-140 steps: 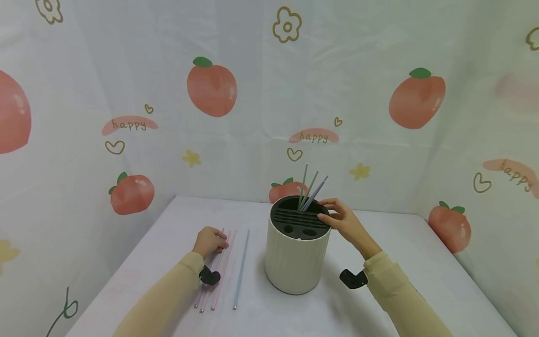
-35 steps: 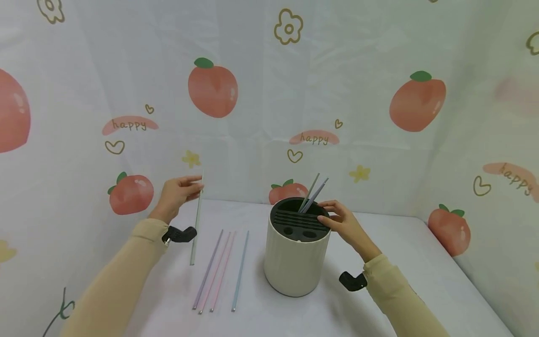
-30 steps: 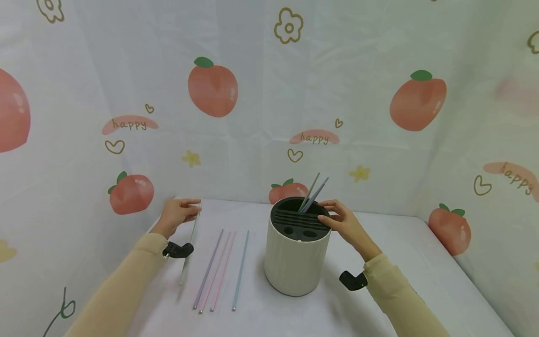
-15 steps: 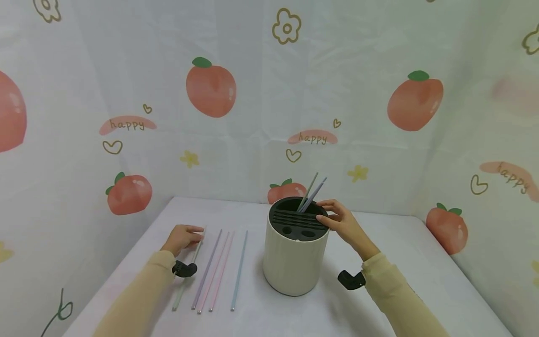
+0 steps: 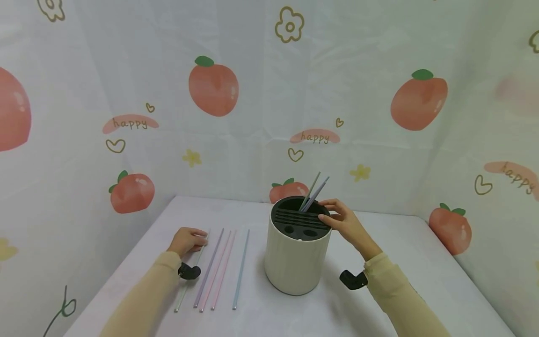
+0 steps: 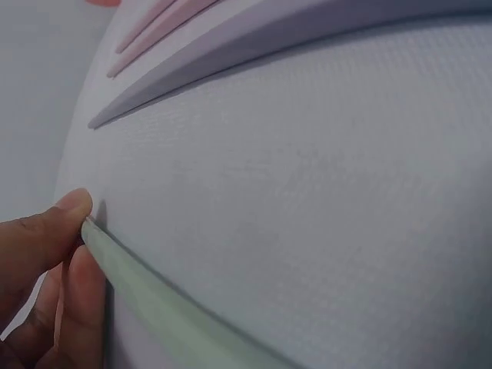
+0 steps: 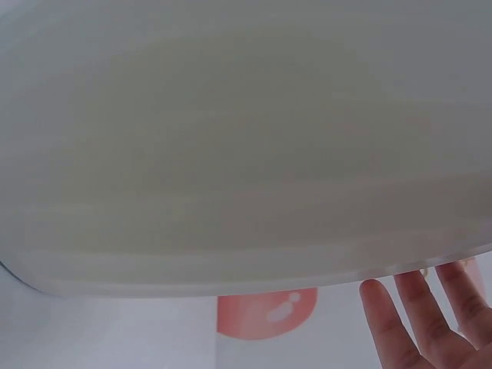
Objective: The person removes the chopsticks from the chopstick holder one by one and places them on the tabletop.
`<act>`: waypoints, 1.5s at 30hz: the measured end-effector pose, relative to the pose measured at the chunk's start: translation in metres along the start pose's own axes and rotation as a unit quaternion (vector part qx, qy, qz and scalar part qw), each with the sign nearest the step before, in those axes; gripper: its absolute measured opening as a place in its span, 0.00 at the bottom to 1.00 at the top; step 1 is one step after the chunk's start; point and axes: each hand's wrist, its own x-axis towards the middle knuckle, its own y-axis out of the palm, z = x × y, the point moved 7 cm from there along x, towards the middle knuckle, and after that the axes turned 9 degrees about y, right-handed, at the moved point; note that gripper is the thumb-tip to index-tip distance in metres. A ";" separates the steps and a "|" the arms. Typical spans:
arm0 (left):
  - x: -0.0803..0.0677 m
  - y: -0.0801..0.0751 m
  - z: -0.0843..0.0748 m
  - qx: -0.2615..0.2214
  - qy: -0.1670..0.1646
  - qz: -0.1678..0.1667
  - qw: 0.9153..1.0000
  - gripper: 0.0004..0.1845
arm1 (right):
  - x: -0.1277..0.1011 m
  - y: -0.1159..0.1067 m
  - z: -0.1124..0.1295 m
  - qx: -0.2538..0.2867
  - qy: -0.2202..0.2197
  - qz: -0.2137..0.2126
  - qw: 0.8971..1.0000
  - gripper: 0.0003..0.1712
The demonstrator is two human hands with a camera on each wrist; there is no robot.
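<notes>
In the head view my left hand is low over the table's left part, thumb and fingertips pinching the far, thin end of a pale green chopstick. The left wrist view shows this pinch up close, with the green chopstick running along the table. Beside it lie a purple chopstick, two pink ones and a blue chopstick. My right hand rests on the right rim of a white round utensil holder, fingers extended; their straight fingers show at its edge.
The holder's black insert has slots and two holes in front. From its rear opening lean a green chopstick and purple ones. White cloth printed with fruit rises behind and beside the table.
A green chopstick has left the holder in my left hand, swung left, and come down onto the table left of the purple one. My right hand has stayed at the rim.
</notes>
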 end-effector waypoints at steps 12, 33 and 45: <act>0.001 -0.001 0.004 0.015 -0.020 0.001 1.000 0.18 | 0.001 0.001 0.000 -0.001 -0.002 0.000 1.000 0.23; 0.003 0.000 -0.046 -0.087 -0.003 0.008 0.996 0.26 | -0.001 -0.001 0.003 -0.007 -0.024 -0.006 1.000 0.23; 0.010 0.057 -0.237 -0.193 0.136 0.071 0.969 0.23 | -0.003 0.000 0.004 0.007 -0.001 -0.002 1.000 0.24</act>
